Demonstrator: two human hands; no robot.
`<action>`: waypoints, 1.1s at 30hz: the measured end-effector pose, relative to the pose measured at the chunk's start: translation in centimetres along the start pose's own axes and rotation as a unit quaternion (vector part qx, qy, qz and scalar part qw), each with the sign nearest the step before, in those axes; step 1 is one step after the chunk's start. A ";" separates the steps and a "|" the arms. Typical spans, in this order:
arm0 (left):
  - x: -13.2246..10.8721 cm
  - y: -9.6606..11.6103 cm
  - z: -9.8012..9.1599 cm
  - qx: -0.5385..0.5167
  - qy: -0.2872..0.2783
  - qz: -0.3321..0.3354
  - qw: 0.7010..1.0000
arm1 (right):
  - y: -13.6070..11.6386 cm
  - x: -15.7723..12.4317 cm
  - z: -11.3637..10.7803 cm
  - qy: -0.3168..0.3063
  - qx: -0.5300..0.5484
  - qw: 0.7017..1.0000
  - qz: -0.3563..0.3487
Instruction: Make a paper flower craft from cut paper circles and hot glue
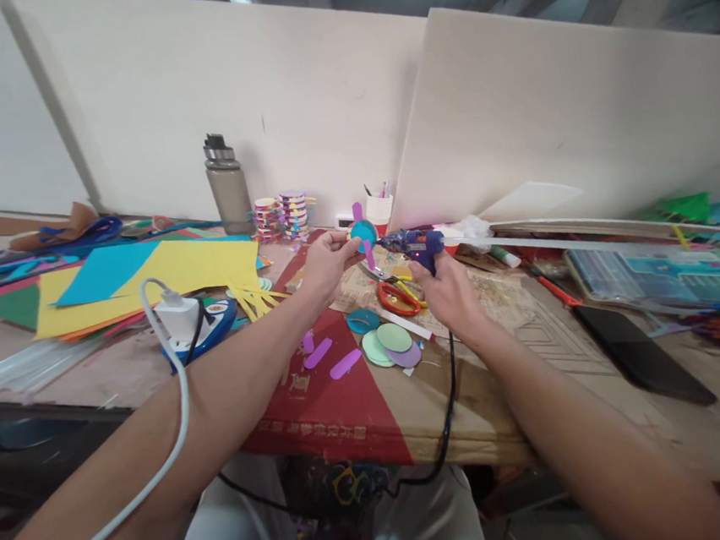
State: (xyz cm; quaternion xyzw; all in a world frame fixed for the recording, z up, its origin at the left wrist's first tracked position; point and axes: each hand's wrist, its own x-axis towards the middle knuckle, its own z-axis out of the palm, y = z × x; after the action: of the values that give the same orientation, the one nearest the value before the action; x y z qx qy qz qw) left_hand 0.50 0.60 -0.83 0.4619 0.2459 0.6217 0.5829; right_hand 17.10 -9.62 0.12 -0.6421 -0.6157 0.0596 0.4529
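Observation:
My left hand [327, 260] pinches a small teal paper disc [363, 232] with purple paper strips stuck to it, held up above the table. My right hand [448, 291] is wrapped round a blue hot glue gun [418, 246]. Its nozzle points left and touches the disc's edge. The gun's black cord [449, 397] hangs down over the table's front edge. Below the hands lie loose purple strips [330, 358] and pale green, teal and purple paper circles [386, 342].
Red-handled scissors [399, 296] lie under the hands. A black phone [641, 353] rests at right. Coloured paper sheets [157, 277], a power strip with white charger [190, 324], a grey bottle [228, 185] and stacked tape rolls [282, 214] sit at left and back. White boards stand behind.

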 end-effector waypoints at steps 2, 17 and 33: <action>0.0 0.0 0.0 -0.002 -0.002 0.004 1.000 | -0.1 0.0 -0.1 -0.001 -0.002 1.000 -0.004; -0.5 0.6 0.3 -0.065 0.002 -0.090 0.994 | 0.1 0.2 -0.1 0.035 0.023 0.998 -0.037; -0.4 0.7 0.4 -0.092 -0.012 -0.180 0.979 | 0.3 0.0 0.1 0.012 0.197 0.980 -0.029</action>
State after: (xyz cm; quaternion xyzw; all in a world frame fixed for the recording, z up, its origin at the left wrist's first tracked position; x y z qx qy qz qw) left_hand 0.48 0.02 -0.18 0.3617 0.2597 0.5212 0.7281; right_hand 17.26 -9.54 -0.18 -0.5226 -0.6047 0.1589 0.5796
